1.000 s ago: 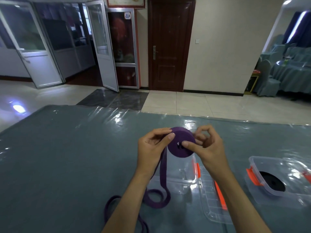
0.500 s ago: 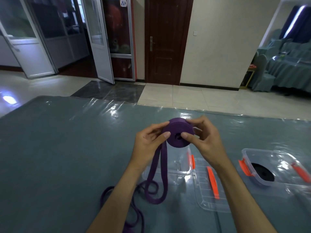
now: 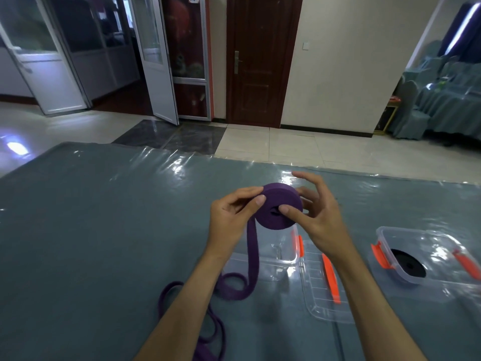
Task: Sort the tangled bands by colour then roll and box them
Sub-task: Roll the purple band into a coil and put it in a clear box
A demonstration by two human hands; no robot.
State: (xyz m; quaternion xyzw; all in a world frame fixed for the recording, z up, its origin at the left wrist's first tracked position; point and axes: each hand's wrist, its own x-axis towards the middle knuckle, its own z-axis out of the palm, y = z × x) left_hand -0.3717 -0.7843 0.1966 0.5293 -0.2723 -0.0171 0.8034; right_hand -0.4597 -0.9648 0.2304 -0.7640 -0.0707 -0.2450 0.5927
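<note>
In the middle of the frame, the left hand (image 3: 229,217) and right hand (image 3: 317,214) both pinch the purple band roll (image 3: 279,207), held above an open clear box (image 3: 281,252); the right hand's other fingers spread wide.

Table (image 3: 91,230) with grey-blue cloth under a clear, wrinkled plastic sheet (image 3: 182,162). On it: open clear plastic box (image 3: 283,254) with orange clip, centre; its clear lid (image 3: 320,300) with orange clip lies flat just beside it on the right. Further right, second clear box (image 3: 426,259) with orange clips, a black rolled band (image 3: 408,265) inside. Loose purple band tail (image 3: 234,287) loops on the cloth near the front edge, left of the open box.
</note>
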